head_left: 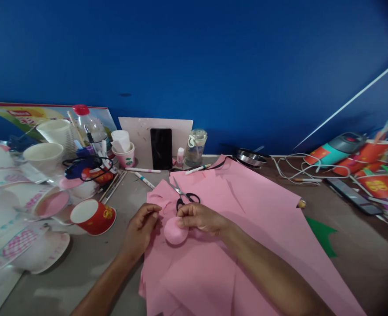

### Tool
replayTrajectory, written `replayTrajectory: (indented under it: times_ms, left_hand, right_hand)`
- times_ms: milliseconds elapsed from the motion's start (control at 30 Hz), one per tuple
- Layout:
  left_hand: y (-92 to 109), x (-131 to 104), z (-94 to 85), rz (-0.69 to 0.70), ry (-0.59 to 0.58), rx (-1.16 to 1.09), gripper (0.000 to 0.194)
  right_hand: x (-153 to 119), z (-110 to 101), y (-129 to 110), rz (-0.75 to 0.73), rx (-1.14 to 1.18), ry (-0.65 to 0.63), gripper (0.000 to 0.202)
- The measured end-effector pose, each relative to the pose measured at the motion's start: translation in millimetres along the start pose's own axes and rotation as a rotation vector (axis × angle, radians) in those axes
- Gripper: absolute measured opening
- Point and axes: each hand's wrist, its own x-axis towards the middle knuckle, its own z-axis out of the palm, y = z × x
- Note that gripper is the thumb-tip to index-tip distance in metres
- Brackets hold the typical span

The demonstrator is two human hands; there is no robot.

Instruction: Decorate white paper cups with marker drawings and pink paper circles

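A small round pink paper piece (175, 232) is pinched between the thumb and fingers of my right hand (198, 218), above a pile of pink paper sheets (200, 272). My left hand (143, 228) is at the pile's left edge, its thumb and fingers drawn together; whether something small sits between them is hidden. Just beyond my right hand, scissors (183, 194) with black handles lie on the pink paper, blades parted and pointing away.
A red paper cup (93, 217) lies tipped at the left, near stacked white cups (44, 158) and a bottle (90, 127). A black phone (161, 149) stands upright beside a glass jar (195, 148). Cables (289, 169) and another phone (353, 196) lie right.
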Motion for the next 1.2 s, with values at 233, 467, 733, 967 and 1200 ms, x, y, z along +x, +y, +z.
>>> replayTrajectory:
  times_ms: [233, 467, 733, 967, 1200]
  left_hand:
    - [13.4, -1.7, -2.1, -0.078, -0.283, -0.090, 0.039]
    - [18.0, -0.5, 3.2, -0.263, -0.285, -0.161, 0.036]
    - [14.8, 0.7, 4.2, -0.228, -0.240, -0.161, 0.030]
    - [13.9, 0.9, 4.3, -0.266, -0.164, -0.228, 0.034]
    - [5.0, 1.1, 5.0, -0.412, -0.044, -0.495, 0.033]
  right_hand:
    - [1.5, -6.0, -1.6, -0.073, -0.263, -0.065, 0.026]
    - [5.2, -6.5, 1.2, -0.077, -0.289, -0.020, 0.033]
    - [9.2, -7.6, 5.9, -0.108, -0.096, 0.044, 0.037]
    - [12.4, -9.5, 6.0, -0.139, 0.013, 0.148, 0.043]
    - [12.0, -2.0, 7.9, -0.161, -0.005, 0.199, 0.049]
